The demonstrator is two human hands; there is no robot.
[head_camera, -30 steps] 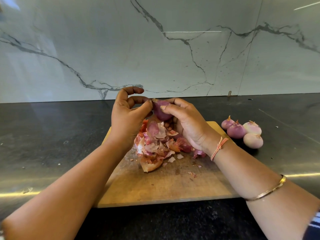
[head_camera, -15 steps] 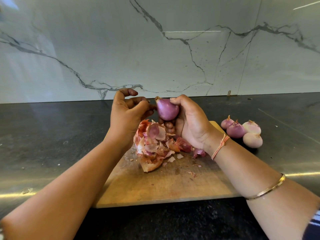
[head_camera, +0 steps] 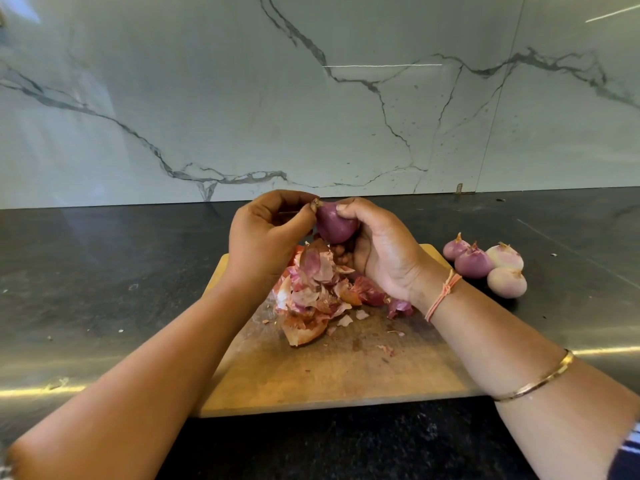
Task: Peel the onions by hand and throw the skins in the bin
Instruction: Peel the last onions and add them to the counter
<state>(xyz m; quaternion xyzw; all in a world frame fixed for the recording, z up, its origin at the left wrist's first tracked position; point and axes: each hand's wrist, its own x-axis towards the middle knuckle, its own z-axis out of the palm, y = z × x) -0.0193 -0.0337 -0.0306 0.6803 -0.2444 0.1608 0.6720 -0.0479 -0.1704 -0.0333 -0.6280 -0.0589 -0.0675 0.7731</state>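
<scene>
1. Now the onion (head_camera: 335, 226) is up in the air over the far edge of the board (head_camera: 329, 372), above the skins. It is smooth and purple, with a dry tip (head_camera: 316, 203) pointing up and left.
2. The right hand (head_camera: 381, 251) grips it from the right and below, thumb pressed on its top and fingers curled under it.
3. The left hand (head_camera: 263, 237) is closed on the tip, thumb and forefinger pinching it between them. Half a second ago that hand was just left of the onion and off the tip, its forefinger hooked up higher. It has come back to the pinch it had a second ago.
4. The onion has hardly shifted in the last half second. A second ago it lay more sideways, half hidden behind the right fingers.
5. The skins (head_camera: 318, 292) lie in a loose pink and orange heap on the far half of the board, directly under both hands, with a few scraps on its near side. The heap looks the same as before.
6. Four other onions (head_camera: 485, 266) sit bunched on the counter (head_camera: 104, 271) just right of the board's far right corner, touching one another and unmoved.
7. A thread (head_camera: 445, 294) circles the right wrist, and a bangle (head_camera: 535, 381) sits further up that forearm.
8. The dark counter runs back to a veined marble wall (head_camera: 207, 98).
</scene>
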